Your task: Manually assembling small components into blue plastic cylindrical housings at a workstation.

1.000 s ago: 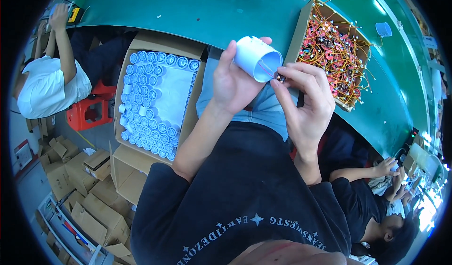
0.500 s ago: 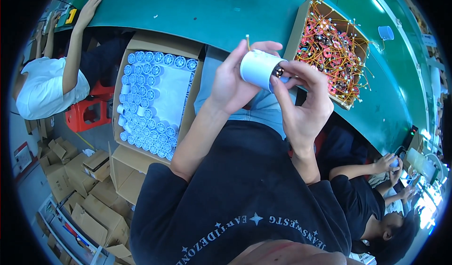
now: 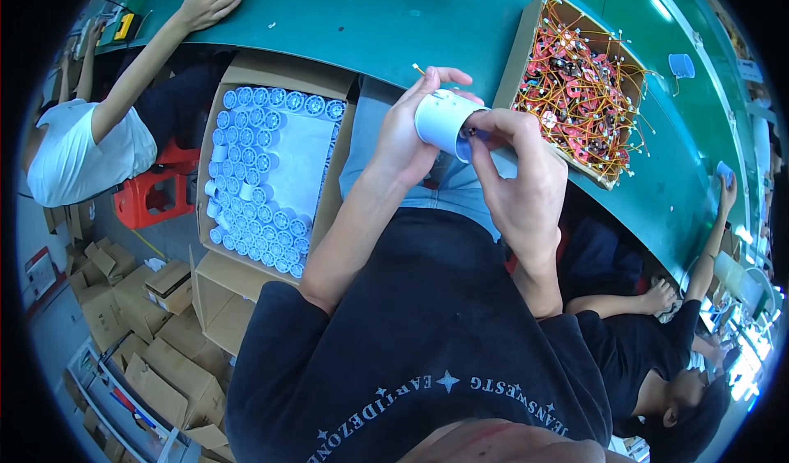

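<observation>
A white cylindrical housing point(image 3: 436, 122) lies tilted on its side in the fingers of my left hand point(image 3: 400, 141), which is closed round it. A thin wire with a small white plug point(image 3: 417, 67) sticks out past the fingertips at its far end. At the open mouth on the right, the thumb and fingers of my right hand point(image 3: 526, 171) pinch a small dark part point(image 3: 469, 133), mostly hidden by the fingers and the housing's rim. Both hands are above my lap, in front of the green table point(image 3: 394, 35).
At the right on the table stands a carton point(image 3: 519, 60) of red and black parts with orange wires. A carton point(image 3: 333, 167) of white cylinders is at my left. A white cup-shaped housing point(image 3: 680, 66) lies beyond the wired parts. Co-workers sit on both sides.
My right fingers have moved left, farther into the housing's mouth, and the dark part shows less. The left co-worker's hand has reached a white piece; the right co-worker's arm has stretched out.
</observation>
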Tool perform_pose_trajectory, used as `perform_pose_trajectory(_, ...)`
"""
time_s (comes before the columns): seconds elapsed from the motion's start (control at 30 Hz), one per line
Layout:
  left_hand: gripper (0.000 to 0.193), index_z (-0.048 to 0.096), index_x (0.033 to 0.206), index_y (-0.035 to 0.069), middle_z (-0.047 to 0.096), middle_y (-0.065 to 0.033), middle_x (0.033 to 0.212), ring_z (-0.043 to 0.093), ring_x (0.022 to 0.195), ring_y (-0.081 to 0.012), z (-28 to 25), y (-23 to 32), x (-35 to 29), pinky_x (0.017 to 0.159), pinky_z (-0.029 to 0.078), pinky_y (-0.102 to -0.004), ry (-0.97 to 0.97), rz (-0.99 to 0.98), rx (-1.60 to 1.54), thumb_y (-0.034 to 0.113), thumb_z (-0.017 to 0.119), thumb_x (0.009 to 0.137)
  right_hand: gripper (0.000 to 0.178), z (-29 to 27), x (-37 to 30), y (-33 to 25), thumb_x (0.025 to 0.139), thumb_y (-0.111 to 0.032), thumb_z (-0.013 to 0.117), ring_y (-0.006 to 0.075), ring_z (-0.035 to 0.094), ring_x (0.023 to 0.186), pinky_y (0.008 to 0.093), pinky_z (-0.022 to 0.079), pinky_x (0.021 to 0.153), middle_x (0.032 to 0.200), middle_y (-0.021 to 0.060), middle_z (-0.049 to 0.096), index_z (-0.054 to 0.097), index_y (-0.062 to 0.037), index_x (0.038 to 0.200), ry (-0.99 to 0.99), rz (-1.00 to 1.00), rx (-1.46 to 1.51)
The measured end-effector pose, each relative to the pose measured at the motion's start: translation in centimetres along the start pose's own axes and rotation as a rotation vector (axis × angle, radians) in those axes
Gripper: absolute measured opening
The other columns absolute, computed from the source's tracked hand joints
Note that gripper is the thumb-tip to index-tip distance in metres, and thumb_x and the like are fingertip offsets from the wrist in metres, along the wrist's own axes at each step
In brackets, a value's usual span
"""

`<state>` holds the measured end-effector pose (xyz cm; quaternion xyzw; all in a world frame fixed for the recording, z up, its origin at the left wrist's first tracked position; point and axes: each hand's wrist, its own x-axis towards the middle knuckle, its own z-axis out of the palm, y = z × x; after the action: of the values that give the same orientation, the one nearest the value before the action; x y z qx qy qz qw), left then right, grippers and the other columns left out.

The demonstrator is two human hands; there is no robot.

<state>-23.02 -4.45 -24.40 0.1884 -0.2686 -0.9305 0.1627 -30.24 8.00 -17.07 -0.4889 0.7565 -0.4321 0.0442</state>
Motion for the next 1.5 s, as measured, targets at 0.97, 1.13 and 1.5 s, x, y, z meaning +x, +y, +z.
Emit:
perform_pose_trajectory(0.97,0.041,0.054,0.094,0.003,0.059,-0.0077,0.092,0.058,0.090,-0.0181,-1.1,0.7,0.4,0.080,0.046,-0.0300,-0.337,-0.176,-0.441,0.037,0.032,0.101,0.051,1.1,1.3,-0.3,0.070,0.010,0.073,0.0257,0.069,0.089,0.0325,0.055,0.074,0.096,0.0135,0.063,0.047,-0.0016,0.112,-0.071,-0.062,0.141)
perform_pose_trajectory(1.13,0.036,0.053,0.090,0.004,0.056,-0.0082,0.089,0.055,0.087,-0.0187,-0.5,1.5,-0.1,0.081,0.045,-0.0320,-0.329,-0.216,-0.357,0.033,0.033,0.101,0.046,0.7,0.9,-1.0,0.071,0.007,0.073,0.0252,0.068,0.082,0.0323,0.054,0.066,0.090,0.0116,0.063,0.049,-0.0026,0.109,-0.114,-0.122,0.007)
perform_pose_trajectory(1.5,0.034,0.054,0.088,0.005,0.060,-0.0086,0.091,0.060,0.075,-0.0159,-1.8,1.9,0.2,0.048,0.047,-0.0269,-0.242,-0.227,-0.195,0.031,0.035,0.099,0.036,1.4,1.2,-0.4,0.070,0.006,0.074,0.0246,0.067,0.075,0.0308,0.051,0.059,0.086,0.0101,0.062,0.055,-0.0035,0.100,-0.132,-0.206,-0.050)
